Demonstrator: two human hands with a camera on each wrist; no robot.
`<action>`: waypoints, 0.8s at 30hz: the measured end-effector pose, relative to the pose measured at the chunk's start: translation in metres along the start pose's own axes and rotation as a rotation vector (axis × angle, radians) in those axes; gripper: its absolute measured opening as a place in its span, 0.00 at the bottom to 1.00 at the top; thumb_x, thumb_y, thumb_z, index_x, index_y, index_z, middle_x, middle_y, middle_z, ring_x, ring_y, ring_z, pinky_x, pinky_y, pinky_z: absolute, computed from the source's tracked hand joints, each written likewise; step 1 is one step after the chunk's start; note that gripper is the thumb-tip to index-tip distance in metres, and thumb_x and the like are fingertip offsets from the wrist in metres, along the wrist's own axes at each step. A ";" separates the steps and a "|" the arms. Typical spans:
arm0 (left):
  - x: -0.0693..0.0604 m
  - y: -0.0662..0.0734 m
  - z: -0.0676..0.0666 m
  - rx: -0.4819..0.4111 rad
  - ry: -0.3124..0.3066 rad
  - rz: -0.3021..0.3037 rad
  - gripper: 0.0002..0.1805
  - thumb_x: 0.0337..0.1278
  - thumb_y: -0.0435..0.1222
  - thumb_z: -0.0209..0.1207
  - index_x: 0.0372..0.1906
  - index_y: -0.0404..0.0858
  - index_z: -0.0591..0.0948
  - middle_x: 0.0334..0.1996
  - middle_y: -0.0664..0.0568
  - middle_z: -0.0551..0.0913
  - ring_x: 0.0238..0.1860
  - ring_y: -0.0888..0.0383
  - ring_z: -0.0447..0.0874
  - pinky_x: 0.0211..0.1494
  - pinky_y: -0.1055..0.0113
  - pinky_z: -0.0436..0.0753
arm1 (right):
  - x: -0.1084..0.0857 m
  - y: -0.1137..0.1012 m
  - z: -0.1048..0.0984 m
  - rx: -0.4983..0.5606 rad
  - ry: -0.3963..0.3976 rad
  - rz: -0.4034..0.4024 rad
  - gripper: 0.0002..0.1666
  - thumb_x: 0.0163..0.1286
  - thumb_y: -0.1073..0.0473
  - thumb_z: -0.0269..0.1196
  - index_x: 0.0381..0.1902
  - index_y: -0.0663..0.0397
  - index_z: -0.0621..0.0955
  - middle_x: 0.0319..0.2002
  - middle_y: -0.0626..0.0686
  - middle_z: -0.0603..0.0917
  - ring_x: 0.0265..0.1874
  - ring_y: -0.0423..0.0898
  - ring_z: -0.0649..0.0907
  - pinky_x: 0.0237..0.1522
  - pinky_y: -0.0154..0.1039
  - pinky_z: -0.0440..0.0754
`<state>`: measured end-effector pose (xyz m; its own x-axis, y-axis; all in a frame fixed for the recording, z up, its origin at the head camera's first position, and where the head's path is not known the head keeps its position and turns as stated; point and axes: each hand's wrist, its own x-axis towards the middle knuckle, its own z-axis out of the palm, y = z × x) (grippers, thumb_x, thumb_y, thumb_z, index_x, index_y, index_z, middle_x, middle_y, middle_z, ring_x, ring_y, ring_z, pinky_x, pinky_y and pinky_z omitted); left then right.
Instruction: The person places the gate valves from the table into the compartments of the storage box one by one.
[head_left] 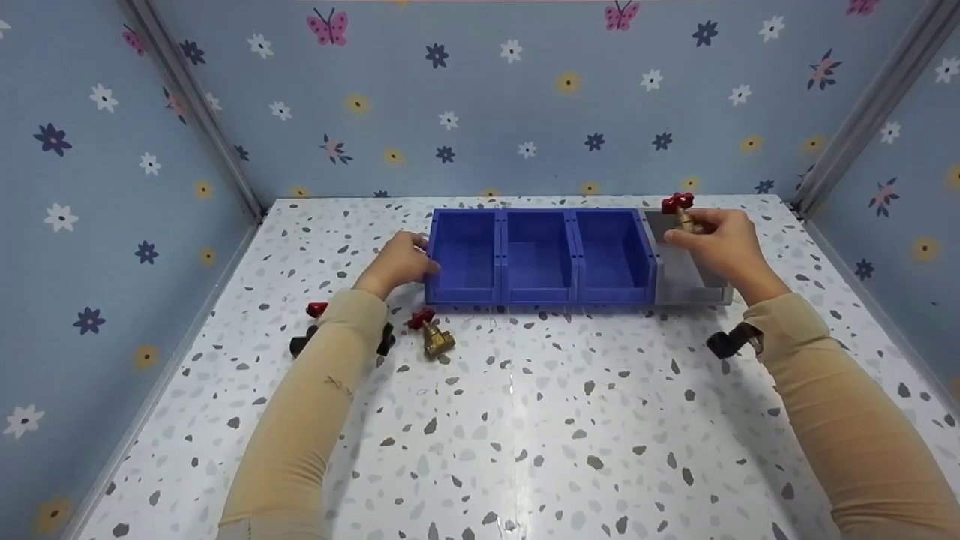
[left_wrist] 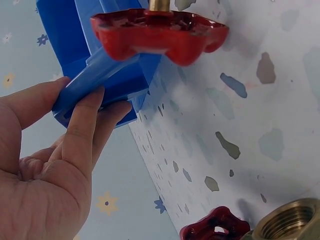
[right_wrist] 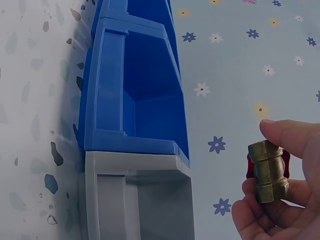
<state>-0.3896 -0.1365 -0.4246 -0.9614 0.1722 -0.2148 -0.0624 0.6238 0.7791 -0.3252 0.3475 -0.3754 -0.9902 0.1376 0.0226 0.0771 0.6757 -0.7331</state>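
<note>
My right hand (head_left: 724, 241) pinches a brass valve with a red handwheel (head_left: 679, 204) above the grey bin (head_left: 694, 295), at the right end of a row of bins. In the right wrist view the valve's brass body (right_wrist: 270, 172) shows between thumb and fingers. At the other end of the row, my left hand (head_left: 400, 262) grips the side wall of the leftmost blue bin (head_left: 463, 296), thumb on one face and fingers on the other. A second brass valve (head_left: 438, 343) with a red handwheel lies on the table in front of that bin.
Two more blue bins (head_left: 538, 295) stand between the end ones, their insides showing nothing. Another red handwheel (head_left: 317, 308) peeks out beside my left forearm, which hides the rest. A flowered wall (head_left: 495, 97) rises behind the speckled table (head_left: 540, 435), with side walls left and right.
</note>
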 end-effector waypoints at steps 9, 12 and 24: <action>0.001 -0.001 0.000 -0.007 -0.003 0.009 0.27 0.67 0.27 0.63 0.69 0.22 0.76 0.61 0.30 0.86 0.57 0.41 0.90 0.65 0.52 0.89 | 0.004 0.009 0.000 -0.001 0.006 0.004 0.43 0.74 0.45 0.73 0.76 0.67 0.76 0.67 0.71 0.82 0.54 0.46 0.82 0.41 0.22 0.77; 0.001 -0.001 -0.001 -0.012 -0.006 0.018 0.27 0.67 0.27 0.63 0.69 0.22 0.76 0.60 0.30 0.86 0.56 0.41 0.90 0.64 0.52 0.90 | 0.005 0.013 0.001 0.006 -0.002 0.028 0.45 0.74 0.45 0.73 0.77 0.68 0.74 0.70 0.71 0.80 0.60 0.52 0.81 0.43 0.23 0.77; -0.001 -0.001 -0.002 -0.015 -0.012 0.017 0.30 0.67 0.28 0.64 0.71 0.21 0.74 0.63 0.30 0.85 0.60 0.39 0.89 0.67 0.51 0.88 | 0.010 0.027 0.006 0.029 -0.016 0.071 0.44 0.77 0.48 0.70 0.78 0.70 0.71 0.66 0.72 0.80 0.38 0.36 0.82 0.35 0.23 0.82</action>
<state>-0.3890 -0.1387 -0.4242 -0.9589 0.1918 -0.2089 -0.0505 0.6094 0.7913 -0.3334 0.3625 -0.3994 -0.9841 0.1731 -0.0410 0.1445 0.6432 -0.7519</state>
